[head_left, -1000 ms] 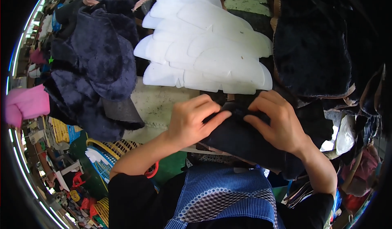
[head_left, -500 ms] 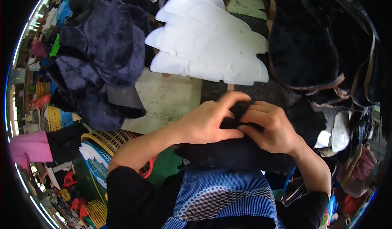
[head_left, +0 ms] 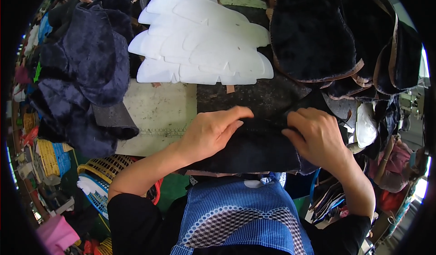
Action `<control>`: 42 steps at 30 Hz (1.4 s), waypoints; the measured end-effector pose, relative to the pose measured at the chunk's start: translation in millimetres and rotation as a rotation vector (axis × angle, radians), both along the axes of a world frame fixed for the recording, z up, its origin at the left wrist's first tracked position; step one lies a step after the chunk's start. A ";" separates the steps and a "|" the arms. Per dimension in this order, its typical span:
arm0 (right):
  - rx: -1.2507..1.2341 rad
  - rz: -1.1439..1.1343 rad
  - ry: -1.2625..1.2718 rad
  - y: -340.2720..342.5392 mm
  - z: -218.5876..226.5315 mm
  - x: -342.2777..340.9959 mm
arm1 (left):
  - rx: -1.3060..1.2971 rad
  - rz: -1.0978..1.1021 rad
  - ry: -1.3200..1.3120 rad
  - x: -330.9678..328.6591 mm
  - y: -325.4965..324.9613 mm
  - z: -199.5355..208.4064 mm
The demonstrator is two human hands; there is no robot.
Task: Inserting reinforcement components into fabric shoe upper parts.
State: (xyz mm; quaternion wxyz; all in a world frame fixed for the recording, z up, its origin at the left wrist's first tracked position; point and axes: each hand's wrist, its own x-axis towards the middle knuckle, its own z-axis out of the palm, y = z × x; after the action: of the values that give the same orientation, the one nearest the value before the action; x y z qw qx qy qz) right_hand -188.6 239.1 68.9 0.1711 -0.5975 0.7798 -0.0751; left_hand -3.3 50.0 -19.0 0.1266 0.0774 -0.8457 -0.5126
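Note:
A dark black piece of plush fabric lies across the near edge of the table in front of me. My left hand is at its far edge on the left, with index finger and thumb bent around the cloth. On the right side, the curled fingers and thumb of my right hand grip the same piece. Its upper edge runs between both hands; the fingertips partly merge with the dark cloth. Beyond the hands lies a fanned stack of white translucent sheets with scalloped edges.
Dark navy plush pieces are heaped at the left. Black plush pieces with tan edging lie at the right. A pale board with a ruler scale is set in the table. Plastic baskets stand at lower left; a person is far right.
My hands have moved apart, the left one leftward and the right one slightly right. The black fabric between them is now spread out flatter. The whole view has shifted a little.

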 end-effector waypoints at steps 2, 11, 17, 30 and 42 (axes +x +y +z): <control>0.023 -0.023 0.027 -6.1 -5.1 -7.6 | -0.067 -0.077 0.001 1.8 -6.1 -2.0; 0.211 -0.094 -0.015 -20.5 -31.4 -21.8 | -0.098 -0.257 -0.151 -9.4 -24.6 4.8; -0.415 0.005 0.090 -2.2 10.4 -14.9 | 1.162 -0.301 -0.584 -29.6 -54.5 14.8; -0.800 -0.500 -0.710 49.4 39.6 -7.0 | 0.701 -0.217 0.107 -75.7 3.4 60.5; -0.733 -0.473 -0.902 68.8 27.4 19.5 | 0.618 -0.423 0.289 -108.8 18.9 122.9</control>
State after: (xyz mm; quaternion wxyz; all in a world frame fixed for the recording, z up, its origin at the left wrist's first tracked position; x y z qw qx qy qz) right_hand -169.2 307.9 96.3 0.2460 -0.3379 0.6656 -0.6183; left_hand -112.0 68.9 103.9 0.1066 -0.1371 -0.6225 -0.7631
